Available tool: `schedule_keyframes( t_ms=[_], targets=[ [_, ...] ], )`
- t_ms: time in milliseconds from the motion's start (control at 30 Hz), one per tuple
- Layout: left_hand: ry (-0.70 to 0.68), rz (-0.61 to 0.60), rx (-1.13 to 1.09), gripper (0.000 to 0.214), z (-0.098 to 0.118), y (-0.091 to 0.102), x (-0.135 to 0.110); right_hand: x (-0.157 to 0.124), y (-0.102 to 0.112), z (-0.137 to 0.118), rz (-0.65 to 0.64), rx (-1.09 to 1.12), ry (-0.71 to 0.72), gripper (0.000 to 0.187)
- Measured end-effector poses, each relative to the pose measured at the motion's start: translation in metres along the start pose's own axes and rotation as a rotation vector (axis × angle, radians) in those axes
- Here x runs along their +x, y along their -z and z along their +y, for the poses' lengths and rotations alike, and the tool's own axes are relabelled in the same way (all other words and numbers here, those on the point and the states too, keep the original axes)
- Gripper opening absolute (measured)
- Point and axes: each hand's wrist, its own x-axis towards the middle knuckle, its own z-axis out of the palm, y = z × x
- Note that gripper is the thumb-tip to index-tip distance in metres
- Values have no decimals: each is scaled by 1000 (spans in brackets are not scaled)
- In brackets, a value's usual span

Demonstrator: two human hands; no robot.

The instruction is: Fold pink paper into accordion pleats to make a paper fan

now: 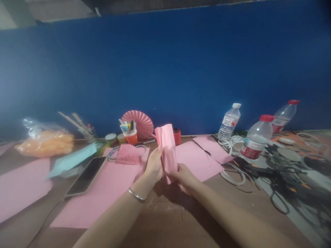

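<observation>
Pinched now at two heights, in the left grip [154, 165] midway up and the right grip [184, 178] near the bottom, both closed: a pleated pink strip [168, 146], almost upright above the surface [165, 220], probably to hold the folds flush. Just beyond: a red roll [177, 137]. Left and further back: a pink fan [144, 124], standing behind a pen cup [132, 138], likely for support. Close on the right: loose pink sheets [196, 160], overlapping, seemingly within easy reach. Farther right, well apart: bottles [256, 141] amid cables [275, 172], perhaps parked out of the way.
</observation>
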Motion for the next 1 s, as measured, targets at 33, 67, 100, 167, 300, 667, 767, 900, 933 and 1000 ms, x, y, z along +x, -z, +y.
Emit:
schedule_keyframes(
  t_ms=[33, 67, 100, 167, 300, 667, 767, 900, 933, 1000],
  targets=[
    [10, -76, 43, 26, -1, 3, 1, 2, 2, 0, 34, 10, 25, 35],
    [36, -160, 99, 26, -2, 5, 2, 5, 4, 1, 65, 25, 49, 36],
    [78, -233, 168, 26, -3, 8, 3, 7, 7, 1, 93, 46, 70, 38],
    [175, -303, 297, 26, -6, 12, 4, 13, 14, 2, 164, 87, 97, 41],
    [271, -321, 397, 24, -11, 17, 4, 22, 26, 5, 369, 98, 140, 36],
    [274, -292, 485, 22, -20, 20, 3, 26, 27, 8, 420, 114, 176, 33],
    [229, -285, 521, 18, -23, 21, 5, 27, 28, 10, 406, 108, 163, 33],
    [136, -302, 589, 13, -27, 24, 5, 26, 28, 7, 419, 123, 163, 28],
    [111, -310, 608, 10, -27, 25, 5, 25, 28, 3, 426, 135, 173, 27],
    [66, -326, 645, 6, -27, 26, 4, 24, 30, -5, 448, 169, 211, 25]
  ],
)
